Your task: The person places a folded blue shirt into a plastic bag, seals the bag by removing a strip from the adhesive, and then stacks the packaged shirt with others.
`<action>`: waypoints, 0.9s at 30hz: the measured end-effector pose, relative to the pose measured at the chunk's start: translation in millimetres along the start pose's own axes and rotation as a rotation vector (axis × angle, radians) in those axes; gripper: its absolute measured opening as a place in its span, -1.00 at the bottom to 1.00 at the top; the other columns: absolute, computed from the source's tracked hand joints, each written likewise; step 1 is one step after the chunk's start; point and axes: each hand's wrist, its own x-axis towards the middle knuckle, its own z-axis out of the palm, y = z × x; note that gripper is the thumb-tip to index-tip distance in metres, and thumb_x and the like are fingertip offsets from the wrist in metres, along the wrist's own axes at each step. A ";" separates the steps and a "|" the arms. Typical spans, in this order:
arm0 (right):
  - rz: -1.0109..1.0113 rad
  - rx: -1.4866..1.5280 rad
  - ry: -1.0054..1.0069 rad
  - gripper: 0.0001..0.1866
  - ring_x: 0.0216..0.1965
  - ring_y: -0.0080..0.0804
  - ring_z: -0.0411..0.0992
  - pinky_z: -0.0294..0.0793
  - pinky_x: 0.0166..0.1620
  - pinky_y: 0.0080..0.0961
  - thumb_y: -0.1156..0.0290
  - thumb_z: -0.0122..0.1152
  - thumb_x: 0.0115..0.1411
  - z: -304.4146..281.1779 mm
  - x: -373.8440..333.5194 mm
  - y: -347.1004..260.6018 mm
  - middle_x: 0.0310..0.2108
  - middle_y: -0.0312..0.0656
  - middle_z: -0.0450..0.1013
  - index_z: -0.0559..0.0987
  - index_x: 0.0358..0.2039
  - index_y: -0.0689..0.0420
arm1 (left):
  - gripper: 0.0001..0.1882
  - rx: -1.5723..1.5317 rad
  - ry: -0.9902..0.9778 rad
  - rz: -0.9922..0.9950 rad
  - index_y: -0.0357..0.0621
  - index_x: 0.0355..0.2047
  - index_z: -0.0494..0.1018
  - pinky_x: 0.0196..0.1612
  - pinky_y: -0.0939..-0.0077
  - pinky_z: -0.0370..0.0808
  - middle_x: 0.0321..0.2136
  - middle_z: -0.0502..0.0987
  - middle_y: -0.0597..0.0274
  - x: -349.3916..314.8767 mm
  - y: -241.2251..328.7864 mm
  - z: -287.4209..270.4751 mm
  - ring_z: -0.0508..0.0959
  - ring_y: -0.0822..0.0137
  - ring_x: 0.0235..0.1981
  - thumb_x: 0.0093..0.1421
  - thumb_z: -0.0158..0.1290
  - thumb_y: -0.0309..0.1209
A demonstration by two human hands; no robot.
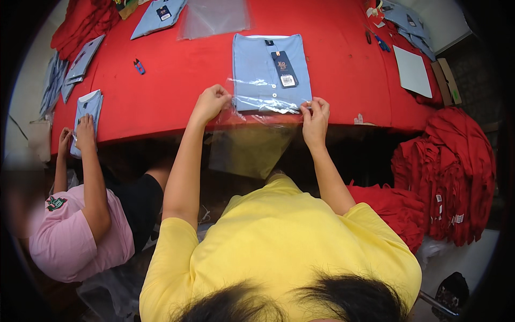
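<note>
Left hand [215,102]: fingers and thumb pinched the film of the clear bag [248,153], just beside the shirt [251,64] at its lower left corner.
Right hand [315,114]: fingers and thumb pinched film at the shirt's lower right corner; whether they also gripped cloth could not be told.
Bag: film gleamed across the shirt's lower part, and a loose end hung past the table edge at the centre of the frame; how far up it reached was unclear.
Shirt: pale blue and folded, it lay flat on the red table [185,75] at upper centre, collar toward the top.
Step in hand: apparently bagging the shirt, with the bag's loose end being straightened.
Next move: it seemed to call for an even pull by both hands, keeping the folds flat.
Tag [284,70]: dark, on the shirt's front, with orange lettering above a white barcode sticker.
Neck label [269,42]: small and dark, its marking too tiny to read.
Snips [139,66]: blue-handled, upper left.
Spare bags [214,19]: clear, at the top edge.
Co-worker [80,225]: far left, pink top with an embroidered patch, both hands at another blue shirt [91,104].
Red garments [456,166]: piled at right, with white labels too small to read.
</note>
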 end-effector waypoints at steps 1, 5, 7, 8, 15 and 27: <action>0.004 -0.035 0.030 -0.87 -0.26 -0.26 0.44 0.44 -0.14 -0.32 0.51 0.16 0.15 -0.3 2.0 1.6 -0.12 -0.04 0.38 0.54 -0.29 0.25 | -0.84 0.031 0.021 0.011 -0.32 -0.34 0.43 -0.38 0.63 0.45 -0.47 0.55 0.20 5.1 1.5 4.4 0.51 0.52 -0.47 0.20 0.10 -0.44; 0.347 0.294 -0.046 -0.87 -0.26 -0.31 0.45 0.46 -0.15 -0.41 0.49 0.17 0.18 -4.1 9.8 11.8 -0.17 -0.09 0.40 0.52 -0.27 0.25 | -0.76 0.107 0.188 0.095 -0.31 -0.31 0.49 -0.34 0.48 0.49 -0.41 0.59 0.10 13.8 9.2 24.4 0.57 0.36 -0.45 0.07 0.20 -0.40; 0.570 0.722 0.000 -0.88 -0.27 -0.40 0.45 0.48 -0.19 -0.51 0.48 0.15 0.22 2.1 9.9 20.8 -0.20 -0.13 0.42 0.50 -0.26 0.25 | -0.73 0.072 0.212 0.083 -0.29 -0.28 0.50 -0.31 0.47 0.50 -0.40 0.60 0.10 12.3 13.1 32.8 0.58 0.33 -0.41 0.04 0.22 -0.40; 0.675 0.938 0.026 -0.88 -0.27 -0.44 0.44 0.49 -0.20 -0.56 0.48 0.14 0.23 3.9 10.3 24.7 -0.22 -0.16 0.43 0.49 -0.26 0.25 | -0.73 0.080 0.218 0.099 -0.29 -0.28 0.50 -0.30 0.46 0.50 -0.39 0.60 0.10 13.8 11.1 35.5 0.58 0.33 -0.40 0.04 0.23 -0.40; 0.777 1.018 -0.153 -0.91 -0.33 -0.56 0.45 0.49 -0.29 -0.65 0.48 0.15 0.24 -0.3 48.9 37.4 -0.35 -0.24 0.47 0.50 -0.28 0.22 | -0.67 0.105 0.213 0.128 -0.29 -0.20 0.49 -0.24 0.44 0.50 -0.33 0.58 0.07 14.6 13.7 38.3 0.58 0.33 -0.35 0.01 0.24 -0.44; 0.363 0.547 -0.489 -0.84 -0.23 -0.44 0.51 0.46 -0.13 -0.51 0.45 0.27 0.11 48.1 147.9 74.5 -0.11 -0.08 0.51 0.60 -0.31 0.24 | -0.78 -0.109 0.169 0.067 -0.32 -0.27 0.52 -0.20 0.53 0.48 -0.33 0.56 0.17 70.9 7.5 23.5 0.55 0.42 -0.35 0.05 0.20 -0.52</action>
